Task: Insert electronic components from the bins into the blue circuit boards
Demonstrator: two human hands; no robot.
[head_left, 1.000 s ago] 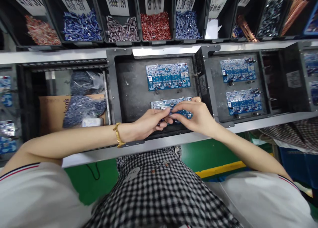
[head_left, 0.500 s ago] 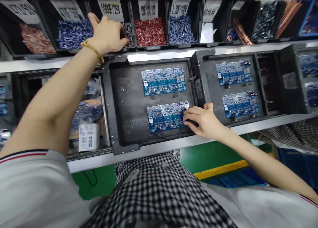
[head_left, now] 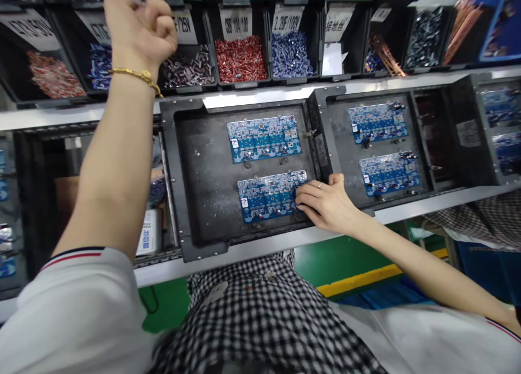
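My left hand [head_left: 138,24] is raised in front of the upper row of parts bins, fingers curled into a fist; a few small dark parts poke out above its fingers. My right hand [head_left: 325,200] rests at the right end of the nearer blue circuit board [head_left: 266,196], fingertips pressed together on the board's edge. That board lies in a black tray [head_left: 203,162], with a second blue board [head_left: 264,138] behind it.
Bins hold red parts [head_left: 240,56], blue parts [head_left: 292,54], grey parts [head_left: 189,70] and orange-red parts [head_left: 49,75]. A second tray [head_left: 423,135] to the right carries two more boards. A cardboard box and a white packet [head_left: 150,233] sit lower left.
My left hand left the near board, reached up to the bins and closed into a fist higher up. My right hand stayed at the board's right end.
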